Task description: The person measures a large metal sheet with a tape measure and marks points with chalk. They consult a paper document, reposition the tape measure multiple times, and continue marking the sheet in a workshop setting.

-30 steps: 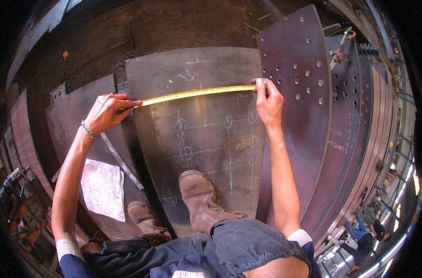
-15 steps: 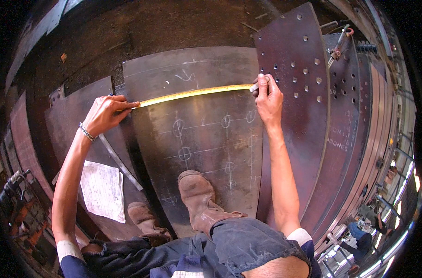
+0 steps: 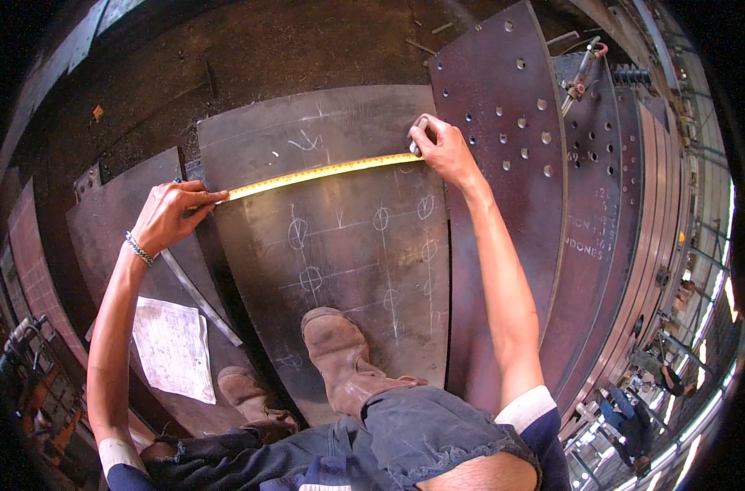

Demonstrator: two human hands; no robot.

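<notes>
A yellow tape measure [image 3: 323, 171] stretches across a dark steel plate [image 3: 340, 278], slightly bowed. My left hand [image 3: 169, 214] is closed, pinching the tape's left end at the plate's left edge. My right hand [image 3: 444, 149] is closed near the plate's right edge, with a short whitish piece of chalk [image 3: 417, 137] between thumb and fingers. The tape's right end runs to this hand's lower side; whether the fingers also grip it is hidden. Below the tape, white chalk lines and circles mark the plate, with more marks above.
My boot [image 3: 336, 348] stands on the marked plate. A marked paper sheet [image 3: 174, 348] and a narrow metal strip [image 3: 199, 295] lie on the left plate. At right is a plate with several drilled holes [image 3: 503, 164], and beyond it a torch-like tool [image 3: 581, 78]. People [image 3: 630, 421] are far right.
My right hand has shifted left and up along the tape, its fingers turned over the plate with the chalk. My left hand still pinches the tape's left end. The whole view has shifted slightly.
</notes>
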